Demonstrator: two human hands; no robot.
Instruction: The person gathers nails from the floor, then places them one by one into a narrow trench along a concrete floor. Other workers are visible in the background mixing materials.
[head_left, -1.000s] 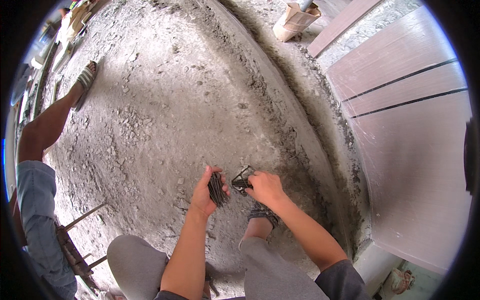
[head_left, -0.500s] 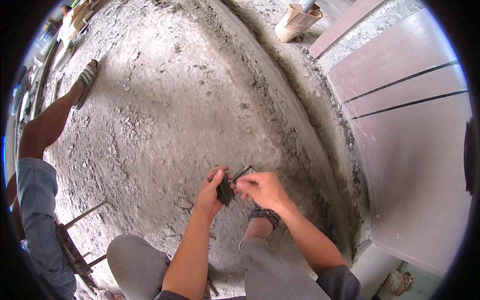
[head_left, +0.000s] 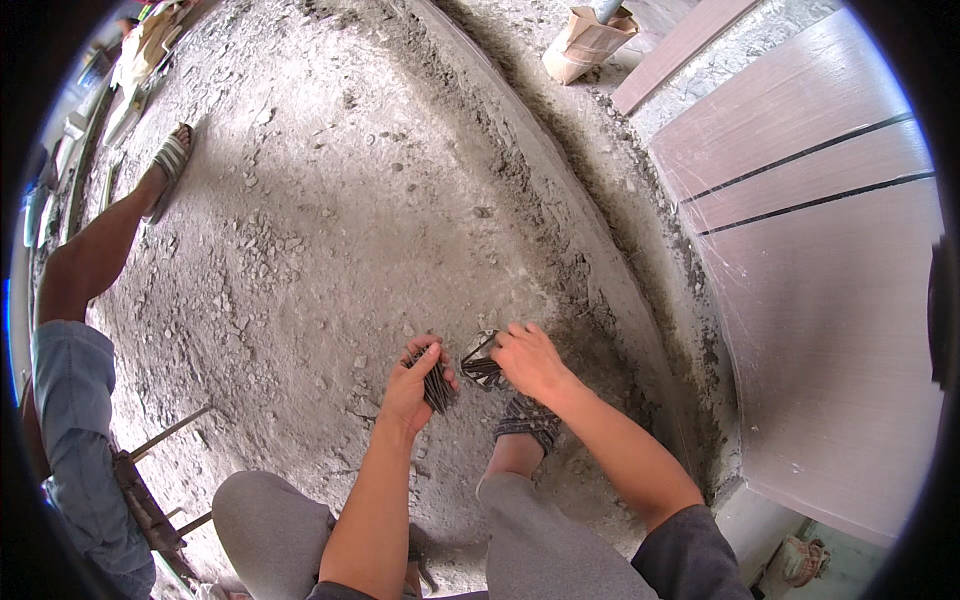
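Note:
My left hand [head_left: 408, 388] is closed round a bundle of thin dark nails [head_left: 436, 384], with the thumb pressed across them. Just right of it, above my sandalled foot, is a small dark-rimmed container [head_left: 481, 372] with more dark nails in it; its full shape is hard to make out. My right hand [head_left: 530, 360] is at the container's right edge, fingers bent over it. Whatever those fingertips grip is hidden.
To the left is another person's bent leg [head_left: 95, 250] in a striped sandal, beside a stool-like wooden piece [head_left: 140, 500]. Large pale panels [head_left: 830, 320] lean at right. A torn paper bag [head_left: 590, 45] stands beyond a concrete ridge [head_left: 560, 150]. Rubble [head_left: 265, 240] litters the floor.
My right hand has moved from beside the bundle to the container's right edge, uncovering the nails in it. My left hand has shifted slightly left with its nails.

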